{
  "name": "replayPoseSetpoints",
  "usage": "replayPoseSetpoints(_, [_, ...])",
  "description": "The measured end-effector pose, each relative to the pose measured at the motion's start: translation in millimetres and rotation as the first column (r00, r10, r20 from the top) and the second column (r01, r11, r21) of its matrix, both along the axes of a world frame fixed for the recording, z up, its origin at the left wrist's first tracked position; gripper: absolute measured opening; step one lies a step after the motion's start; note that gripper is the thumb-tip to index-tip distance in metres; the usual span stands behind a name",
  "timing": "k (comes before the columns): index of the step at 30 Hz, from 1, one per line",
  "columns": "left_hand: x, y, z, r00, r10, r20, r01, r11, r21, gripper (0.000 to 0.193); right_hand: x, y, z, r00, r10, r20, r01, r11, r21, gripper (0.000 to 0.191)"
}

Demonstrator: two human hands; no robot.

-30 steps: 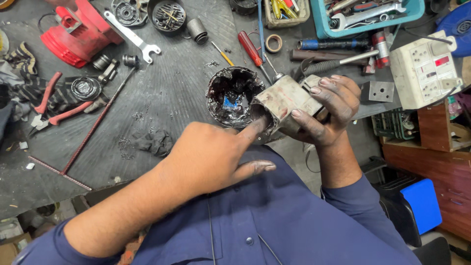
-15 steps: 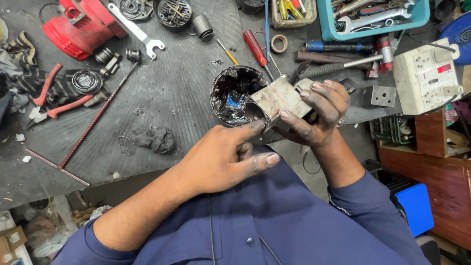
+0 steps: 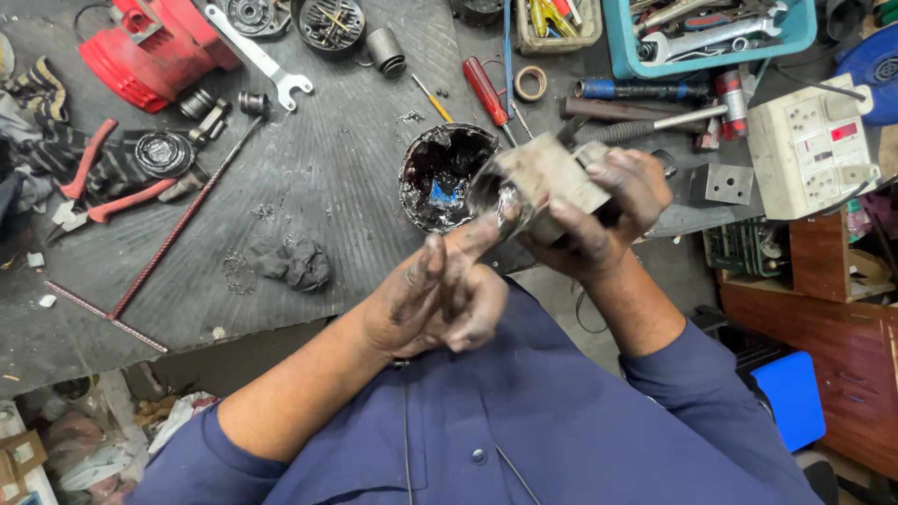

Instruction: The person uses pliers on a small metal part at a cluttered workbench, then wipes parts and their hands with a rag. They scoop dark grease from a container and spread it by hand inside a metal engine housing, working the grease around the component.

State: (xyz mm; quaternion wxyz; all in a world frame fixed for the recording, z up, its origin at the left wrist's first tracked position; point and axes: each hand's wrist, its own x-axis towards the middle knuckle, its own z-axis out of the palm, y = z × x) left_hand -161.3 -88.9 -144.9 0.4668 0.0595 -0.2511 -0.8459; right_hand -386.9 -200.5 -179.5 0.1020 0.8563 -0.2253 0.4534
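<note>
My right hand (image 3: 608, 210) grips a grey metal housing (image 3: 543, 182), greasy and blocky, held above the bench edge. My left hand (image 3: 440, 295) is smeared with black grease; its index finger reaches up and touches the housing's round open end. Just behind the housing stands an open tin of black grease (image 3: 440, 178) on the dark ribbed bench mat (image 3: 327, 159).
A dirty rag (image 3: 295, 264) lies on the mat. A red power-tool body (image 3: 154, 47), spanner (image 3: 257, 56), red pliers (image 3: 103, 187), long rod (image 3: 182, 220) and screwdrivers (image 3: 486, 89) are scattered behind. A blue tool tray (image 3: 711, 33) and a white socket box (image 3: 809, 145) sit at right.
My left hand has turned and lifted, its index finger now pushed into the housing's open end. The right hand has kept its hold on the housing.
</note>
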Motion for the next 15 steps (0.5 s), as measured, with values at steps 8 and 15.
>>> replayPoseSetpoints(8, [42,-2,13,0.549,0.575,0.606,-0.104,0.767,-0.633,0.049,0,1,-26,0.850,-0.219,0.479,-0.084,0.841,0.534,0.068])
replayPoseSetpoints(15, [36,-23,-4,-0.320,0.741,0.591,-0.092,0.596,-0.798,0.017,-16,6,-37,0.692,-0.138,0.709,-0.550,0.536,0.641,0.074])
